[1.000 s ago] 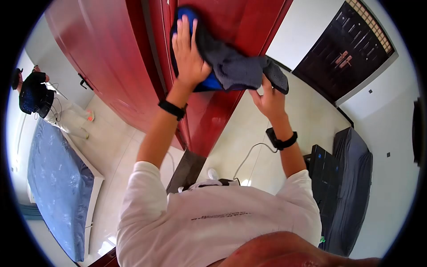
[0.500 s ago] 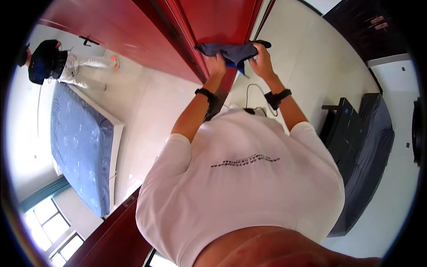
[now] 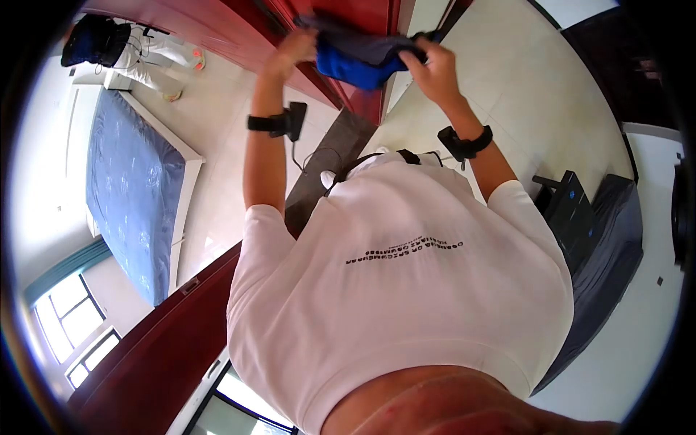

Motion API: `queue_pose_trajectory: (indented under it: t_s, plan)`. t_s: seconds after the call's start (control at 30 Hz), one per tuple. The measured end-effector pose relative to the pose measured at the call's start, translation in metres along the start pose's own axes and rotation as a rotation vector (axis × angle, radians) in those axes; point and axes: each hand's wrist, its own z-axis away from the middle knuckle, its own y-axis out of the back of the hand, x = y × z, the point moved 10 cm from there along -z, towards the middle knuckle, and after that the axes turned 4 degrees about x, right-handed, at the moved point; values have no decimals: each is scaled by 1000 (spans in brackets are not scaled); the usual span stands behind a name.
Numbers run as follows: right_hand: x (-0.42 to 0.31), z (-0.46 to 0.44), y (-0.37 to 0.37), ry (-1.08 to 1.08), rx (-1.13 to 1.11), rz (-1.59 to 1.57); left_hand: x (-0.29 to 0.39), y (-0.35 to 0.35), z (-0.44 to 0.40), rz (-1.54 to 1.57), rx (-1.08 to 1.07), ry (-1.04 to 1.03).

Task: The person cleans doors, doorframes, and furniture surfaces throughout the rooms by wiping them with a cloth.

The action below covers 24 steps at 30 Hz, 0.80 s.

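Note:
A cloth (image 3: 353,67), grey on its upper part and bright blue below, is stretched between my two hands in front of a red door (image 3: 355,16). My left hand (image 3: 293,52) grips its left end, though the fingers are blurred. At the other end, my right hand (image 3: 436,71) pinches the cloth between thumb and fingers. Black straps with small devices sit on both wrists. Whether the cloth touches the door I cannot tell.
On the left, a bed with a plastic-covered blue mattress (image 3: 134,196) stands near a person (image 3: 138,54) with a black bag. A red door leaf (image 3: 159,348) is at lower left. Dark furniture (image 3: 569,225) and a dark-covered long piece (image 3: 609,268) stand on the right.
Both hands have moved up and farther apart, my left one leftward. The cloth is spread wider and shows much more of its blue side.

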Motion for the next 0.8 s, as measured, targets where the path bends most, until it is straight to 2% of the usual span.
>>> queue_pose_trajectory:
  t_s: [0.03, 0.1, 0.13, 0.17, 0.2, 0.23, 0.37, 0.43, 0.5, 0.53, 0.57, 0.6, 0.63, 0.67, 0.7, 0.73, 0.77, 0.8]
  plan:
    - [-14, -16, 12, 61, 79, 11, 32, 0, 9, -1, 11, 10]
    - [-23, -29, 15, 28, 91, 3, 75, -19, 26, -1510, -90, -158]
    - [-29, -29, 15, 39, 132, 9, 82, -34, 37, -1511, -86, -149]
    - [-32, -31, 17, 53, 176, 17, 106, -55, 46, -1135, 12, -237]
    - [-19, -25, 8, -20, 114, 37, 127, -66, 48, -757, 103, -317]
    - [-13, -18, 6, -17, 115, 30, 115, -75, 51, -665, 177, -399]
    - [24, 21, -29, -79, -92, 117, 23, -93, 40, -690, 178, -99]
    - [68, 54, -55, -245, -261, 84, -50, -110, 17, -685, 76, -31]
    - [95, 84, -78, -458, -334, -221, -75, -115, 10, -619, 124, -21]
    - [110, 96, -88, -580, -420, -255, -79, -115, 10, -561, 136, 12]
    - [122, 108, -98, -713, -503, -288, -68, -110, 10, -557, 150, 3]
    - [126, 119, -109, -863, -576, -475, -48, -105, 13, -594, 112, -30]
    - [132, 119, -110, -861, -589, -470, -25, -101, 18, -628, 73, -55]
    - [134, 123, -111, -980, -467, -795, 12, -95, 26, -658, 29, -129]
    - [136, 126, -112, -1092, -328, -1119, 56, -77, 40, -598, 149, -204]
    - [109, 106, -102, -1063, -345, -1405, 94, -69, 53, -602, 129, -308]
    - [73, 75, -88, -913, -429, -1560, 132, -61, 67, -640, 230, -542]
    - [62, 60, -76, -855, -391, -1650, 150, -43, 69, -81, 318, -403]
